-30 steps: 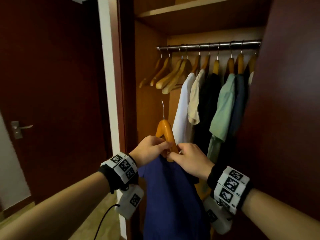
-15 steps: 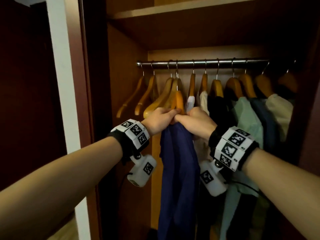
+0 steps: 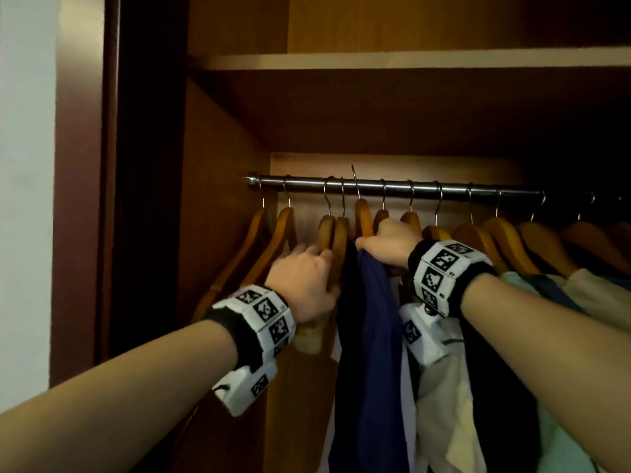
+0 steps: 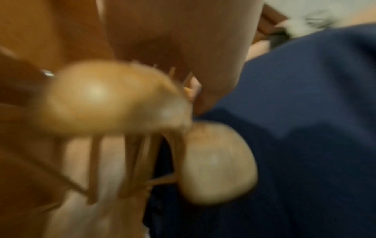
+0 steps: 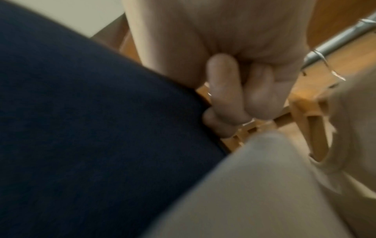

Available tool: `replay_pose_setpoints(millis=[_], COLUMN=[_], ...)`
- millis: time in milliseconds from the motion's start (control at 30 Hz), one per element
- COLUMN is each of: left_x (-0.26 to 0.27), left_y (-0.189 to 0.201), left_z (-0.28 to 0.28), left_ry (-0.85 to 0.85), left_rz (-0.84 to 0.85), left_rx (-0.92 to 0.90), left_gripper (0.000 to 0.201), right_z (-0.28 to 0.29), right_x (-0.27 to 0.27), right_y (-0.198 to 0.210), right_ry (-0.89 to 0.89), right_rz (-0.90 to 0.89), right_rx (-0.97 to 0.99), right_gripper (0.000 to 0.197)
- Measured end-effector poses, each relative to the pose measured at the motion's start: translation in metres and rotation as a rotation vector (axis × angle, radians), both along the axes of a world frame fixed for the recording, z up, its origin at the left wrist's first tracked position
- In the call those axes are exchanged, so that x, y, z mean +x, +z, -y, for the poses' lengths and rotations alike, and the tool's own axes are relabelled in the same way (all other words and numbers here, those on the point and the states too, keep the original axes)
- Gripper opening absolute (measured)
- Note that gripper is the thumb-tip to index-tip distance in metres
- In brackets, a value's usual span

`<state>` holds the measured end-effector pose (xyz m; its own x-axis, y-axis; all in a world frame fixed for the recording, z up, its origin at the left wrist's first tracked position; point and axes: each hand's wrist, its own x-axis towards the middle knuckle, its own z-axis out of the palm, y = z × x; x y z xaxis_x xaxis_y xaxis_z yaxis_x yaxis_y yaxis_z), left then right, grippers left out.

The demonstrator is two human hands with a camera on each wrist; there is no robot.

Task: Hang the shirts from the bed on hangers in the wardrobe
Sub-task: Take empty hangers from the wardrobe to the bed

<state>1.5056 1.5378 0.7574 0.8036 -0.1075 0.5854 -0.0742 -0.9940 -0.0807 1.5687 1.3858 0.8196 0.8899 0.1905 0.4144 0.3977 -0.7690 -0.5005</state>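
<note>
A navy shirt (image 3: 368,336) hangs on a wooden hanger (image 3: 362,216) whose wire hook (image 3: 355,180) is raised level with the steel rail (image 3: 478,191); whether it is over the rail I cannot tell. My right hand (image 3: 386,244) grips that hanger at its neck, fingers curled (image 5: 234,96) round the wood beside the navy cloth (image 5: 81,128). My left hand (image 3: 307,278) lies against two empty wooden hangers (image 3: 331,233) just left of the shirt. The left wrist view is blurred, with the navy cloth (image 4: 305,128) to the right, so that hand's hold is unclear.
More empty hangers (image 3: 283,227) hang at the rail's left end near the wardrobe side panel (image 3: 222,233). To the right hang a cream shirt (image 3: 444,387), a black one (image 3: 495,387) and a mint one (image 3: 563,438). A shelf (image 3: 409,61) runs above.
Both hands rose to the rail with the navy shirt's hanger. The left hand has let go of it and shifted left onto the empty hangers; the right hand still holds it.
</note>
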Motion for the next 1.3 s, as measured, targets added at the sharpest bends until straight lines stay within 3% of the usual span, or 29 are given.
replay_pose_setpoints(millis=[167, 333, 467, 667, 833, 967, 1133, 1300], left_x=[0.002, 0.012, 0.017, 0.014, 0.008, 0.004, -0.005, -0.012], left_y=[-0.016, -0.016, -0.014, -0.018, -0.019, -0.024, -0.028, -0.016], left_z=[0.013, 0.016, 0.012, 0.008, -0.003, -0.014, -0.011, -0.013], left_ry=[0.024, 0.035, 0.001, -0.049, -0.173, -0.240, -0.270, -0.264], left_rz=[0.075, 0.061, 0.043, 0.052, 0.013, 0.057, 0.156, 0.185], left_rx=[0.266, 0.366, 0.248, 0.135, -0.226, -0.445, -0.492, -0.469], left_gripper=[0.066, 0.084, 0.065, 0.063, 0.049, 0.042, 0.040, 0.042], right_z=[-0.003, -0.012, -0.019, -0.022, -0.022, -0.019, -0.026, -0.038], right_x=[0.015, 0.013, 0.012, 0.011, 0.002, -0.008, -0.031, -0.055], right_y=[0.001, 0.002, 0.004, -0.005, -0.014, -0.022, -0.027, -0.031], right_ry=[-0.030, -0.106, -0.137, -0.147, -0.190, -0.145, -0.117, -0.079], right_rz=[0.039, -0.005, -0.015, 0.013, 0.102, 0.116, 0.218, 0.184], right_rx=[0.068, -0.058, -0.120, -0.120, -0.210, -0.165, -0.092, -0.139], right_gripper=[0.033, 0.025, 0.026, 0.029, 0.037, 0.040, 0.036, 0.028])
